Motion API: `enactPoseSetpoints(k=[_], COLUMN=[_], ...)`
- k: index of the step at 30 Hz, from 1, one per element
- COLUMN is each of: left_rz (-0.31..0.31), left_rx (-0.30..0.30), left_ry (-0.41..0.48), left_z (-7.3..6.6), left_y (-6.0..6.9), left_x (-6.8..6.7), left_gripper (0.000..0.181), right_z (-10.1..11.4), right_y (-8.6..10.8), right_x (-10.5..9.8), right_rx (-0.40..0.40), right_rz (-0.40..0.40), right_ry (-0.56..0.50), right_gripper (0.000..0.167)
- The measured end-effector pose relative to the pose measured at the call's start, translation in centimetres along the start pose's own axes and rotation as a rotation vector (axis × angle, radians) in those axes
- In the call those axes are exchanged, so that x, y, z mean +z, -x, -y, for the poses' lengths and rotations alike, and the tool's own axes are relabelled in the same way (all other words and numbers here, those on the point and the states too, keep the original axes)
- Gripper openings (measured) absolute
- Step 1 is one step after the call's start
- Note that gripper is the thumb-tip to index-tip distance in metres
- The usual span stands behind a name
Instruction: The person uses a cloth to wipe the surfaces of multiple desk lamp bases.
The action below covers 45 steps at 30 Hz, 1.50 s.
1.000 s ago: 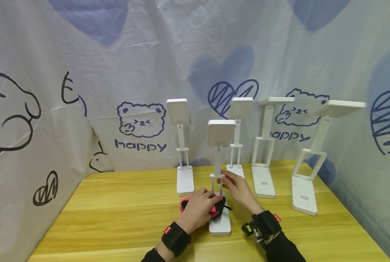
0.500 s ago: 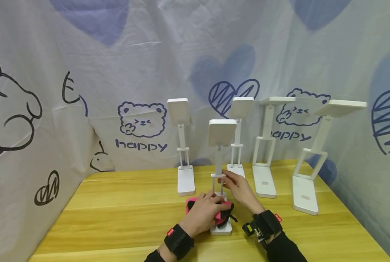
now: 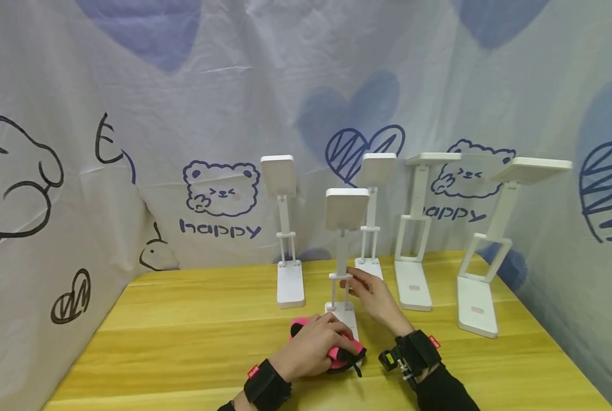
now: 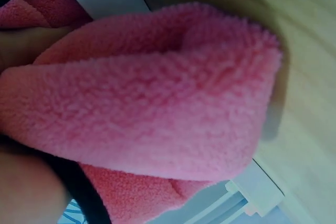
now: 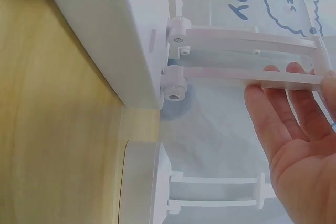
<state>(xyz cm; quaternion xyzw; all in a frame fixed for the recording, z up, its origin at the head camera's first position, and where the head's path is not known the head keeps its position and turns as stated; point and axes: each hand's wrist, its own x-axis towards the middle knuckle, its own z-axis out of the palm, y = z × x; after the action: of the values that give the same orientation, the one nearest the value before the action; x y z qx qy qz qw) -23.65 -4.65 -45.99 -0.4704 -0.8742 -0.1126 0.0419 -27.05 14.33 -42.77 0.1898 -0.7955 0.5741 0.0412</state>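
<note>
The nearest white lamp [image 3: 347, 210] stands upright, its base partly covered by a pink and black cloth [image 3: 300, 325]. My left hand [image 3: 313, 346] grips this cloth and presses it over the front part of the base. Pink fleece of the cloth [image 4: 147, 108] fills most of the left wrist view. My right hand [image 3: 373, 297] holds the lamp's stem near the crossbar. In the right wrist view, the fingers of the right hand [image 5: 304, 140] lie around the end of the lamp's frame [image 5: 252, 75], with the thumb at the crossbar.
Behind stand two white lamps [image 3: 278, 176] [image 3: 379, 170], and two more [image 3: 420, 191] [image 3: 503, 214] are at the right. All are on the wooden table [image 3: 182, 325]. A patterned curtain [image 3: 224, 114] hangs behind and beside it.
My left hand has slid the cloth along the lamp's base towards the front, uncovering the base's rear part. My right hand stays at the stem.
</note>
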Motion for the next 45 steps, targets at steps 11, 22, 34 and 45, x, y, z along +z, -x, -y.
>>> enactPoseSetpoints(k=[11, 22, 34, 45], left_rz=[-0.010, 0.006, 0.045, 0.008], left_rx=[0.023, 0.003, -0.113, -0.224], left_ry=[0.059, 0.147, 0.225, 0.200], left_z=[0.3, 1.2, 3.0, 4.8], left_y=[1.5, 3.0, 3.6, 4.6], left_x=[-0.5, -1.2, -1.7, -1.9], left_gripper=[0.058, 0.053, 0.059, 0.052], right_z=[-2.8, -2.3, -2.6, -2.9], right_y=[-0.7, -0.5, -0.4, 0.8], right_x=[0.1, 0.1, -0.1, -0.3], right_rx=[-0.020, -0.031, -0.069, 0.013], right_rz=[-0.022, -0.026, -0.039, -0.001], right_ry=[0.011, 0.024, 0.112, 0.436], right_gripper=[0.038, 0.038, 0.038, 0.029])
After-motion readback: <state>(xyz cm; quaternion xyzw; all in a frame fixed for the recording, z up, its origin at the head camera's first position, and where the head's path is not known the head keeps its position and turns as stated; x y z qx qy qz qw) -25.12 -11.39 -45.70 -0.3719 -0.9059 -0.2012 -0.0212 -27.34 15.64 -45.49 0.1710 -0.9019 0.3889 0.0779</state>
